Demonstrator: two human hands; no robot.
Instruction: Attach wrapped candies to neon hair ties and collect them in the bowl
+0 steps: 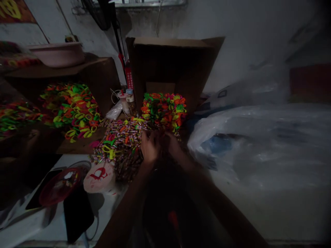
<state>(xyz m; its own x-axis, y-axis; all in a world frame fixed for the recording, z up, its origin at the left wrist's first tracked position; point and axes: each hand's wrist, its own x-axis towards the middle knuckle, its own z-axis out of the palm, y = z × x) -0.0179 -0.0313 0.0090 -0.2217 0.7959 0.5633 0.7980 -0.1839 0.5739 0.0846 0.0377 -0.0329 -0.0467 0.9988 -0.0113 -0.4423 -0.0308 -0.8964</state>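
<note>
Cardboard box (170, 62), unreadable label (129, 77), hands (151, 146) in loops (164, 112)

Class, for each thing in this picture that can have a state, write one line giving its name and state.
Left hand, curled into the speckled strip heap
Right hand, curled beside the left hand
Speckled strip heap, loose and tangled
Neon plastic rings, piled up
Cardboard box, upright, flaps spread
Clear plastic bag, bulging, crumpled
Pink basin, upright

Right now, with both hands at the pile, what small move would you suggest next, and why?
Probably part your left hand and right hand slightly: they are bunched at the edge of the multicoloured bands, and whatever they grip is hidden.
</note>
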